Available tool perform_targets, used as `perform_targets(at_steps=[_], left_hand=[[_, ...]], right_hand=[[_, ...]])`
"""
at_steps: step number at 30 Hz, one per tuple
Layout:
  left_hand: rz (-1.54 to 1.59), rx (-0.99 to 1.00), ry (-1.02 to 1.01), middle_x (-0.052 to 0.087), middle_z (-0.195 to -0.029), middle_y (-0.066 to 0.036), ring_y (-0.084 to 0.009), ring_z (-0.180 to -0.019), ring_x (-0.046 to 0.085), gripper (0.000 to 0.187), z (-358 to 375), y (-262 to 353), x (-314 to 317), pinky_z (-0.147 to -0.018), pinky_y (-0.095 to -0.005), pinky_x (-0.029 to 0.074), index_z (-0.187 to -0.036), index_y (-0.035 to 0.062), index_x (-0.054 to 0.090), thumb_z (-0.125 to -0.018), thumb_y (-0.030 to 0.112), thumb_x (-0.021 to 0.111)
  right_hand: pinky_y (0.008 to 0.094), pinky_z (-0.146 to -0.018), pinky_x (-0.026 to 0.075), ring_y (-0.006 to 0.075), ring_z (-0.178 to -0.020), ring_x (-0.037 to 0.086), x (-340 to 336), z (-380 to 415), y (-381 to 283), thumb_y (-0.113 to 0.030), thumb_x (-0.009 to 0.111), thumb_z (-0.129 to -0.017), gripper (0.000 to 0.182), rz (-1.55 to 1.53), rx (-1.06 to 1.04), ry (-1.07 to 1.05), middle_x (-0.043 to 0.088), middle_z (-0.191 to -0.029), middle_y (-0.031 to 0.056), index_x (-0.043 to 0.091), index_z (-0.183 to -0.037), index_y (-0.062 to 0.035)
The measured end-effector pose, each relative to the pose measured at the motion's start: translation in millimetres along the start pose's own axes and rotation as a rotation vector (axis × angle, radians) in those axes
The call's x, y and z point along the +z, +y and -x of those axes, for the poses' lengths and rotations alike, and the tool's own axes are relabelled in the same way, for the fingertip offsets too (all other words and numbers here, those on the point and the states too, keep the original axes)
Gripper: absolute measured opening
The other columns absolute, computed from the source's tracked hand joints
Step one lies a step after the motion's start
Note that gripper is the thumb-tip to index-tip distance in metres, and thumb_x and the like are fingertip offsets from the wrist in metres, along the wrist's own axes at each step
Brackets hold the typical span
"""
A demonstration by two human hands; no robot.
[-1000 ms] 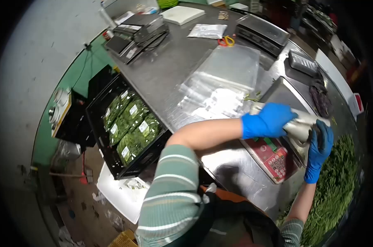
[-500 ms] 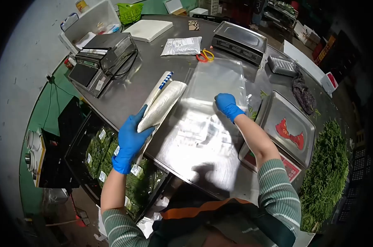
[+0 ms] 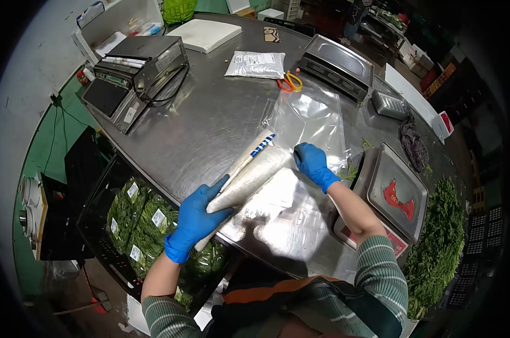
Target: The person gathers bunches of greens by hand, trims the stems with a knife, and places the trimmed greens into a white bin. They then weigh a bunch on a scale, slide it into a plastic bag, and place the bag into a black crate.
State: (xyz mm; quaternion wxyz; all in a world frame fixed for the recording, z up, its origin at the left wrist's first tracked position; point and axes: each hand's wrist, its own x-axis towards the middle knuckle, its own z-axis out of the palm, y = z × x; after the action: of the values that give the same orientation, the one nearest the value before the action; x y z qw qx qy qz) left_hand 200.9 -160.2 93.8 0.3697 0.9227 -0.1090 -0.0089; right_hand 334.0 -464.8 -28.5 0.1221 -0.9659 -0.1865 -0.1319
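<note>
My left hand (image 3: 201, 211), in a blue glove, is wrapped round a folded whitish bundle (image 3: 255, 174) of thin sheet material. A blue-and-white striped strip (image 3: 263, 145) shows along its upper edge. The bundle is tilted over the metal table, its far end close to my right hand. My right hand (image 3: 312, 162), also gloved in blue, is closed at the edge of a clear plastic bag (image 3: 314, 115); the fingertips are partly hidden. More clear plastic (image 3: 300, 217) lies below, bright with glare.
Orange and yellow scissors handles (image 3: 290, 82) lie beside a silver packet (image 3: 256, 65). A digital scale (image 3: 339, 65) stands at the back. On the right are a steel-topped scale (image 3: 373, 200) with a red scrap (image 3: 398, 199) and heaped greens (image 3: 438, 242). A black crate (image 3: 94, 208) holds bagged greens.
My left hand and the whitish bundle have moved right, towards my right hand. The clear bag has gone from flat to wrinkled. The view has shifted slightly.
</note>
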Motion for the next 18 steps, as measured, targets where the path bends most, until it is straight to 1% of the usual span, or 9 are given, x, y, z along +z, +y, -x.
perform_targets(at_steps=[3, 5, 7, 8, 9, 11, 15, 17, 18], left_hand=[[0.040, 0.091, -0.061, 0.051, -0.074, -0.008, -0.0223, -0.068, 0.055, 0.062, -4, 11, 17, -0.064, -0.0303, 0.044, -0.122, 0.0238, 0.047, -0.065, 0.027, 0.070], [0.008, -0.003, -0.143, 0.052, -0.078, -0.009, -0.0237, -0.072, 0.056, 0.063, -6, 16, 23, -0.067, -0.0314, 0.044, -0.122, 0.0236, 0.046, -0.065, 0.029, 0.070], [0.129, -0.086, -0.090, 0.055, -0.084, -0.011, -0.0264, -0.077, 0.057, 0.064, -8, 8, 38, -0.071, -0.0327, 0.044, -0.122, 0.0231, 0.046, -0.063, 0.029, 0.071], [0.114, -0.111, -0.024, 0.057, -0.090, -0.013, -0.0264, -0.083, 0.057, 0.066, -7, 0, 46, -0.075, -0.0326, 0.044, -0.122, 0.0202, 0.046, -0.062, 0.028, 0.072], [0.169, -0.168, 0.018, 0.057, -0.092, -0.013, -0.0255, -0.085, 0.058, 0.066, -5, -5, 51, -0.076, -0.0320, 0.044, -0.122, 0.0184, 0.047, -0.062, 0.028, 0.072], [0.348, -0.284, 0.074, 0.059, -0.093, -0.013, -0.0229, -0.087, 0.058, 0.067, -1, -9, 55, -0.078, -0.0305, 0.043, -0.122, 0.0148, 0.047, -0.062, 0.027, 0.073], [0.375, -0.254, 0.086, 0.058, -0.097, -0.013, -0.0228, -0.090, 0.057, 0.065, 10, 12, 55, -0.081, -0.0301, 0.042, -0.122, 0.0152, 0.046, -0.063, 0.026, 0.072], [0.214, -0.206, 0.018, 0.057, -0.101, -0.013, -0.0226, -0.094, 0.055, 0.065, 11, 29, 55, -0.083, -0.0299, 0.041, -0.122, 0.0147, 0.046, -0.064, 0.026, 0.071], [0.277, -0.224, 0.010, 0.057, -0.102, -0.014, -0.0235, -0.096, 0.055, 0.066, 12, 25, 62, -0.083, -0.0304, 0.041, -0.123, 0.0154, 0.046, -0.064, 0.028, 0.071]], right_hand=[[0.0408, -0.065, 0.045, 0.0295, -0.075, 0.058, 11, 9, -13, -0.021, 0.056, -0.069, 0.016, -0.086, 0.055, -0.151, 0.059, -0.079, 0.0123, 0.060, -0.080, -0.0105], [0.0387, -0.069, 0.046, 0.0295, -0.082, 0.058, -5, 3, -13, -0.024, 0.056, -0.069, 0.021, -0.222, 0.181, -0.291, 0.060, -0.087, 0.0130, 0.061, -0.084, -0.0115], [0.0380, -0.068, 0.046, 0.0301, -0.079, 0.058, 7, 2, 5, -0.028, 0.058, -0.069, 0.022, -0.191, 0.166, -0.281, 0.061, -0.084, 0.0120, 0.062, -0.083, -0.0118], [0.0367, -0.067, 0.046, 0.0293, -0.076, 0.059, 3, 2, 7, -0.032, 0.060, -0.068, 0.024, -0.322, 0.281, -0.277, 0.062, -0.078, 0.0113, 0.063, -0.079, -0.0112], [0.0367, -0.067, 0.046, 0.0293, -0.076, 0.059, 2, 4, 13, -0.032, 0.060, -0.068, 0.024, -0.322, 0.275, -0.277, 0.062, -0.078, 0.0113, 0.063, -0.079, -0.0112], [0.0356, -0.066, 0.046, 0.0281, -0.073, 0.059, 0, 9, 20, -0.034, 0.061, -0.066, 0.025, -0.553, 0.389, -0.327, 0.062, -0.075, 0.0106, 0.063, -0.075, -0.0109], [0.0346, -0.065, 0.046, 0.0272, -0.071, 0.059, 2, 20, 11, -0.034, 0.062, -0.065, 0.026, -0.329, 0.343, -0.407, 0.062, -0.076, 0.0103, 0.062, -0.076, -0.0108], [0.0349, -0.064, 0.046, 0.0277, -0.070, 0.058, 1, 14, 14, -0.034, 0.061, -0.066, 0.026, -0.365, 0.326, -0.429, 0.062, -0.076, 0.0107, 0.062, -0.076, -0.0105], [0.0352, -0.064, 0.045, 0.0282, -0.070, 0.058, 0, 12, 13, -0.034, 0.061, -0.067, 0.026, -0.400, 0.313, -0.450, 0.061, -0.076, 0.0111, 0.062, -0.076, -0.0102]])
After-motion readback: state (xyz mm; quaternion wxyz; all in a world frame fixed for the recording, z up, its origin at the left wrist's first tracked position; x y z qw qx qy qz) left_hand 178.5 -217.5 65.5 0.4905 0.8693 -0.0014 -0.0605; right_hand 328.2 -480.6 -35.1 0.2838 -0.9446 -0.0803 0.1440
